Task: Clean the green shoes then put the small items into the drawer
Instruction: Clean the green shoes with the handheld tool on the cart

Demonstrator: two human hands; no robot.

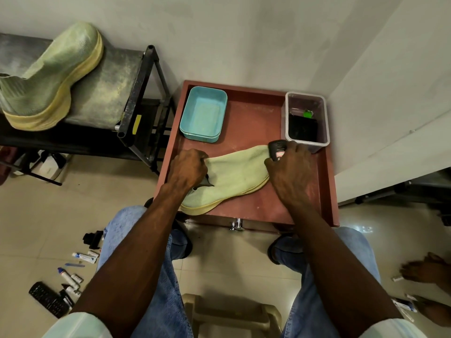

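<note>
Wallet [303, 129] inside clear tub [324, 118]

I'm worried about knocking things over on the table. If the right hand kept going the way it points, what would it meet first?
Probably the clear plastic container, which sits just beyond the right hand and the dark brush it grips; depth is unclear.
</note>
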